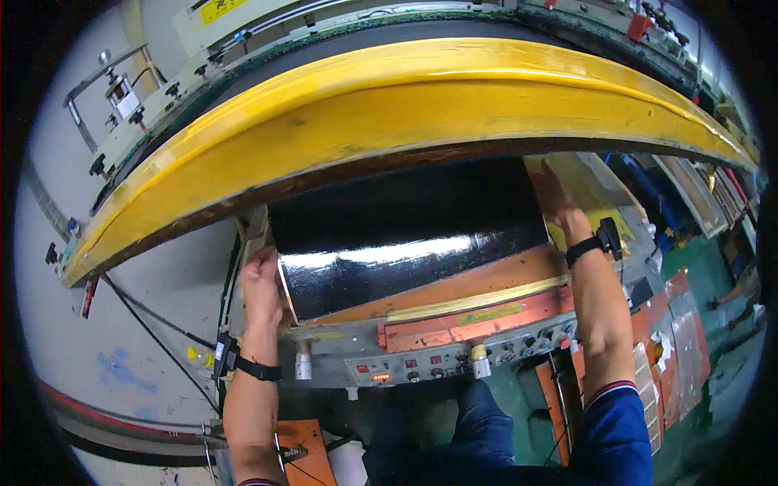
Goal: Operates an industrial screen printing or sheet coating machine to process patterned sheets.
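Note:
A large glossy black sheet [405, 235] with a thin pale edge lies at a slant over the orange-brown machine bed [519, 271]. My left hand [261, 285] is closed at the sheet's left edge, near its front corner, with the fingers curled in. At the opposite side my right hand [557, 198] is stretched out, its fingers extended along the sheet's right edge. The far part of the sheet passes out of sight under a yellow frame [454, 105]. Both my wrists wear black straps.
The thick yellow frame spans the space above the bed, close over my hands. Along the bed's front runs a control panel [417, 368] with knobs and lit displays. A yellow strip [478, 298] lies before the sheet. Racked boards [689, 190] stand at the right.

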